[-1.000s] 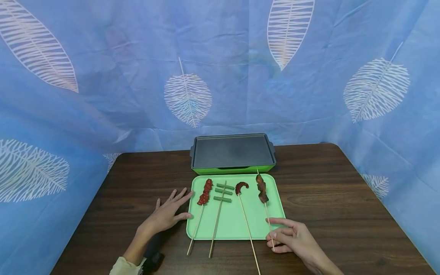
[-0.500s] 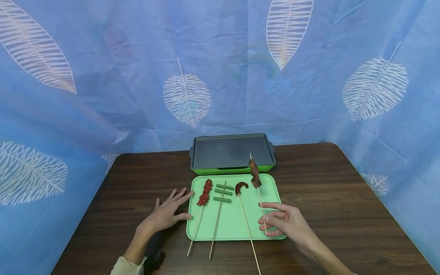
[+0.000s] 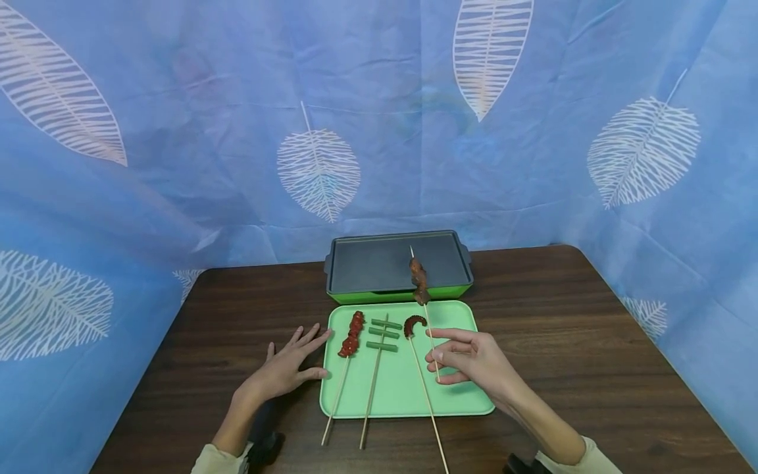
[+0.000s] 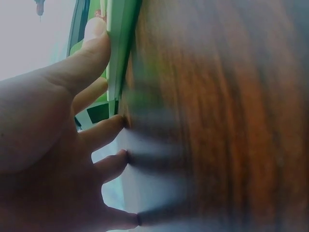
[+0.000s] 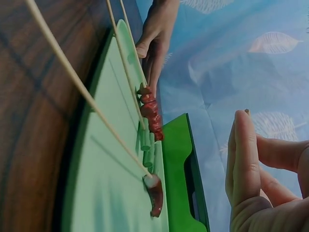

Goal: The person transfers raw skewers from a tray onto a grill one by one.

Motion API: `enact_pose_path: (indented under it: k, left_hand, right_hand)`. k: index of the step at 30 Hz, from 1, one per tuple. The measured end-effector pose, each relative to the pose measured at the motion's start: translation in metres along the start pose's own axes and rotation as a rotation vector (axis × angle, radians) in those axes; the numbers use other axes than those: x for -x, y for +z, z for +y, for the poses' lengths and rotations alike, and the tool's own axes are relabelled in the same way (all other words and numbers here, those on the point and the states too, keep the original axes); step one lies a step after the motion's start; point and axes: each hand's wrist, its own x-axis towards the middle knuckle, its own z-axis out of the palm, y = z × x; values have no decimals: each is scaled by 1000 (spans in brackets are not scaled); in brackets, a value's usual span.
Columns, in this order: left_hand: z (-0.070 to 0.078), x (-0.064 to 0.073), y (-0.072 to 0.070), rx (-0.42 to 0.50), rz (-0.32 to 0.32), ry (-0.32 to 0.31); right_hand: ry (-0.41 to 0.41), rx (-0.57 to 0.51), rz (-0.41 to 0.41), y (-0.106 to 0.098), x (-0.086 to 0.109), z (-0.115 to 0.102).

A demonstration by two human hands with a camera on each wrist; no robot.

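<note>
My right hand [image 3: 474, 362] pinches the stick of a brown meat skewer [image 3: 418, 280] above the green tray [image 3: 462, 401]. The skewer's meat end overlaps the front of the grill in the head view; its height is hard to tell. In the right wrist view only a small stick end shows past the fingers [image 5: 246, 154]. My left hand [image 3: 284, 370] lies with spread fingers at the tray's left edge, thumb and a finger touching the rim. On the tray lie a red meat skewer [image 3: 352, 334], a green vegetable skewer [image 3: 383, 335] and a curled dark-red skewer [image 3: 414, 324].
A green grill with a dark flat plate [image 3: 397, 260] stands behind the tray, near the back edge of the brown wooden table [image 3: 568, 342]. Several stick ends project over the tray's front rim. A blue cloth [image 3: 237, 164] with white leaf patterns hangs behind.
My right hand has carried the brown meat skewer up and to the left, from the tray's right side toward the grill. The left hand has stayed in place.
</note>
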Motion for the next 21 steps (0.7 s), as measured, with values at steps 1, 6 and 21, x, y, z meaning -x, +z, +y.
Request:
enact_pose_path:
  k: [1, 6, 21]
  left_hand:
    - [0, 0, 0, -1, 0, 3]
    - [2, -2, 2, 6, 6, 9]
    - [0, 1, 3, 11, 27, 8]
  right_hand:
    - [-5, -1, -1, 1, -2, -1]
    - [-14, -7, -5, 8, -13, -9]
    - [-44, -55, -27, 43, -70, -19]
